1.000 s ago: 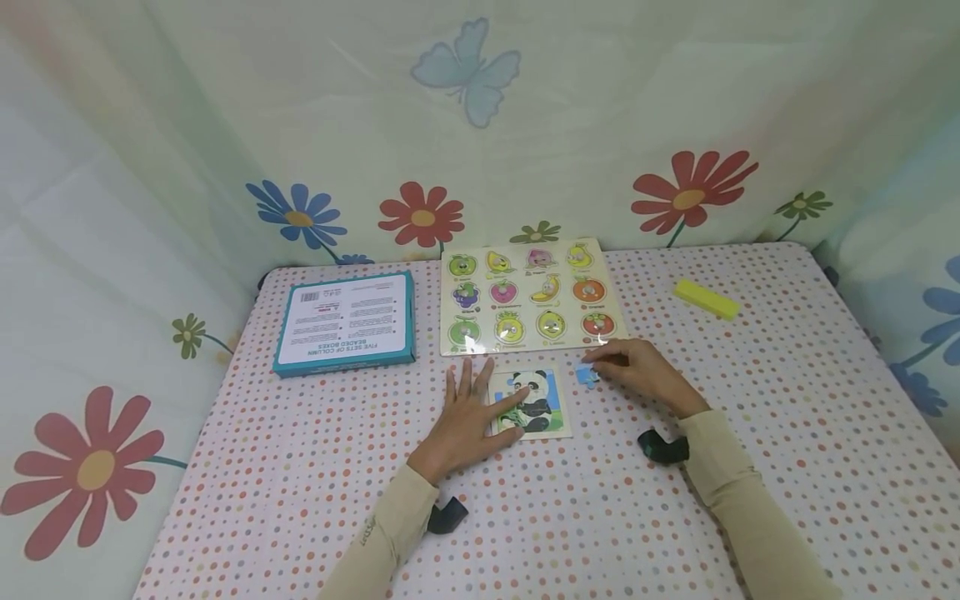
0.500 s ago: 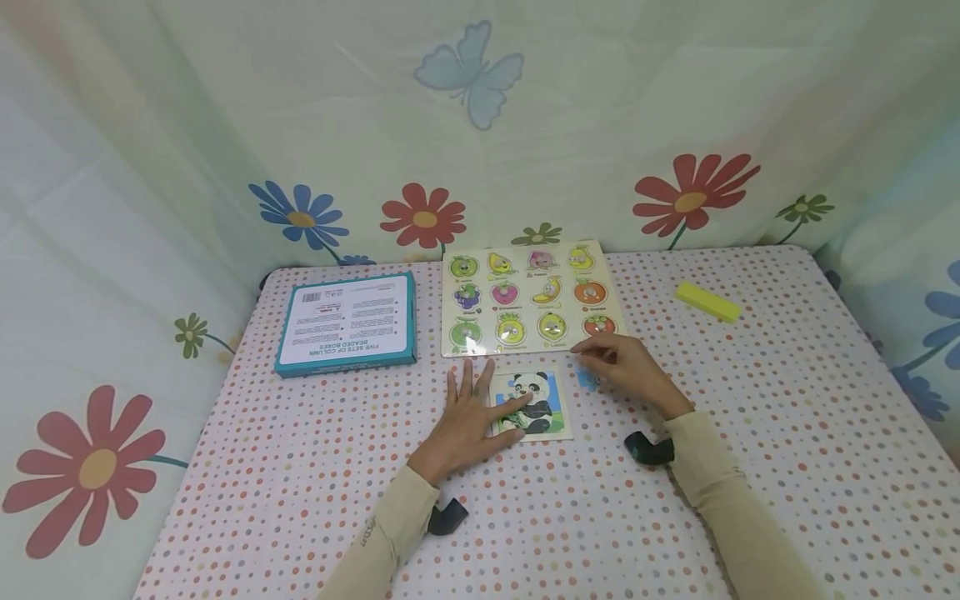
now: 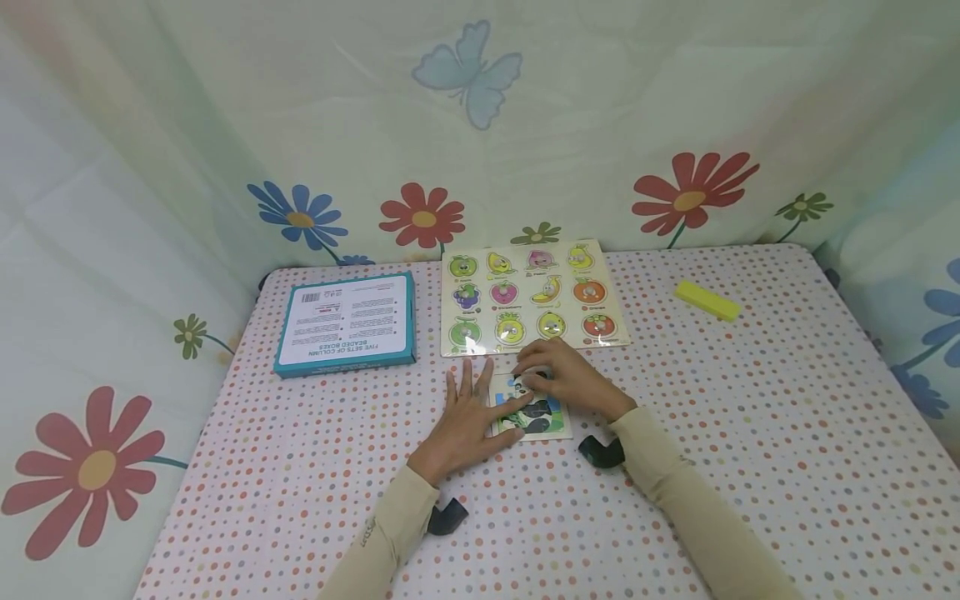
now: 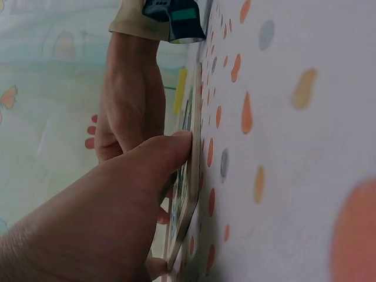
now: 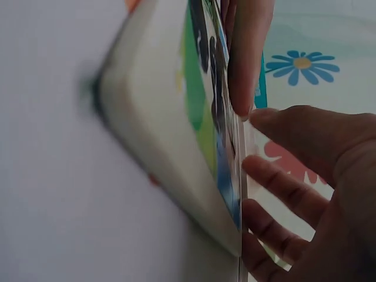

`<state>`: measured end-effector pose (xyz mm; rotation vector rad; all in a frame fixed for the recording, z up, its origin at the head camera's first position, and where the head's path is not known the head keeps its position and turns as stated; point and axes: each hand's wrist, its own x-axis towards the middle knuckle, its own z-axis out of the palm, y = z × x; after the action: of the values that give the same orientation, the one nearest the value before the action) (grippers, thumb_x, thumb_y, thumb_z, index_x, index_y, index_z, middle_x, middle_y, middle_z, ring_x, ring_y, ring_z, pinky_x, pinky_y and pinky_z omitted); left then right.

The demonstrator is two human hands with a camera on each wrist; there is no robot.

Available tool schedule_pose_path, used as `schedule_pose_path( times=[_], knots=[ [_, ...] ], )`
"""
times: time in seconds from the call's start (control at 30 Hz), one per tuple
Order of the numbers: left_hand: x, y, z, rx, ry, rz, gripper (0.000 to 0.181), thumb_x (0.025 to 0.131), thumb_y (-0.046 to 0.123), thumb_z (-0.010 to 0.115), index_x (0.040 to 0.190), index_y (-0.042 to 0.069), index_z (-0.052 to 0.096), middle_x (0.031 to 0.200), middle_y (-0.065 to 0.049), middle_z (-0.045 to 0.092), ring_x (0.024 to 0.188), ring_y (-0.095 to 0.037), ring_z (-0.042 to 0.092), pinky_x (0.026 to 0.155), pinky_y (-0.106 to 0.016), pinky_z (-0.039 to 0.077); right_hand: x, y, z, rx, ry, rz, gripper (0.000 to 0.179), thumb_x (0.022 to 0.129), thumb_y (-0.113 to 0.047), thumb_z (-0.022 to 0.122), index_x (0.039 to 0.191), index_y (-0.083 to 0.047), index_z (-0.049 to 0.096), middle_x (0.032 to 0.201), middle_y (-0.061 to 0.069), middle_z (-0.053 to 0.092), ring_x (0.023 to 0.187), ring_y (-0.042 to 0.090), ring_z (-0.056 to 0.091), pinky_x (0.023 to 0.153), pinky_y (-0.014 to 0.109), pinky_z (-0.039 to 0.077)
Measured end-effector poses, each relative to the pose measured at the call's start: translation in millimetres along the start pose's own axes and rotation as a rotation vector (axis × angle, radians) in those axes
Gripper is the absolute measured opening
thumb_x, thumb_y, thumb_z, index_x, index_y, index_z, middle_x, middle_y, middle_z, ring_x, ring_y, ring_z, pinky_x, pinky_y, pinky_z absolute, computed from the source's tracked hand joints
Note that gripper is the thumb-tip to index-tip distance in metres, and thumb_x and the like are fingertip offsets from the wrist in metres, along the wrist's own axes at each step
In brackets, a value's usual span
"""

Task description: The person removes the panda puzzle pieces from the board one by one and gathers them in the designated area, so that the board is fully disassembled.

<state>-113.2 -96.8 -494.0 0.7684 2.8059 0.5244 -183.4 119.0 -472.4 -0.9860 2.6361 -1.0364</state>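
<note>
A small panda jigsaw puzzle [image 3: 537, 423] in a pale square frame lies on the dotted cloth. My left hand [image 3: 467, 423] spreads over its left side, with thumb and index finger on the puzzle and the other fingers on the cloth beside it. In the left wrist view, the left thumb [image 4: 176, 147] presses the frame's edge. My right hand [image 3: 566, 375] reaches across the puzzle's upper part, bent fingertips at the panda's head. In the right wrist view, its thumb [image 5: 288, 120] and fingers meet the puzzle beside a left finger; I cannot tell whether a piece is between them.
Behind the puzzle lies a fruit peg board [image 3: 528, 304] with several pictures. A teal-edged box [image 3: 345, 323] is at the left, and a yellow block [image 3: 707, 301] at the back right. A flower-printed curtain [image 3: 585, 100] hangs behind the table.
My right hand has moved left from beside the loose blue puzzle piece to over the panda puzzle. That blue piece no longer shows. The left hand has stayed still.
</note>
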Motion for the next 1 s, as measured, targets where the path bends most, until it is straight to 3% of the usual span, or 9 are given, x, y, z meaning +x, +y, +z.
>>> schedule_pose_path(
  times=[0.3, 0.67, 1.0],
  knots=[
    [-1.3, 1.1, -1.1, -0.001, 0.001, 0.007, 0.052, 0.094, 0.064, 0.038, 0.144, 0.048, 0.034, 0.159, -0.018, -0.007, 0.141, -0.048, -0.015, 0.110, -0.065, -0.008, 0.6, -2.1, 5.4, -0.119, -0.020, -0.019, 0.018, 0.088, -0.024, 0.069, 0.104, -0.018, 0.075, 0.125, 0.010, 0.058, 0.118, 0.033, 0.047, 0.103, 0.058, 0.032],
    [-0.9, 1.2, -0.7, 0.002, 0.008, 0.008, 0.052, 0.094, 0.063, 0.038, 0.143, 0.045, 0.036, 0.159, -0.019, -0.006, 0.141, -0.049, -0.014, 0.110, -0.066, -0.007, 0.4, -2.7, 6.4, -0.089, -0.022, -0.006, 0.016, 0.088, -0.020, 0.069, 0.102, -0.019, 0.075, 0.126, 0.010, 0.057, 0.117, 0.031, 0.046, 0.098, 0.056, 0.035],
    [0.2, -0.2, 0.7, 0.007, 0.021, 0.018, 0.052, 0.095, 0.063, 0.038, 0.144, 0.047, 0.034, 0.159, -0.020, -0.006, 0.140, -0.049, -0.014, 0.109, -0.066, -0.008, -3.2, -2.4, 2.7, -0.006, -0.043, 0.019, 0.020, 0.089, -0.014, 0.066, 0.107, -0.017, 0.074, 0.111, 0.001, 0.063, 0.106, 0.022, 0.047, 0.092, 0.046, 0.039]
  ],
)
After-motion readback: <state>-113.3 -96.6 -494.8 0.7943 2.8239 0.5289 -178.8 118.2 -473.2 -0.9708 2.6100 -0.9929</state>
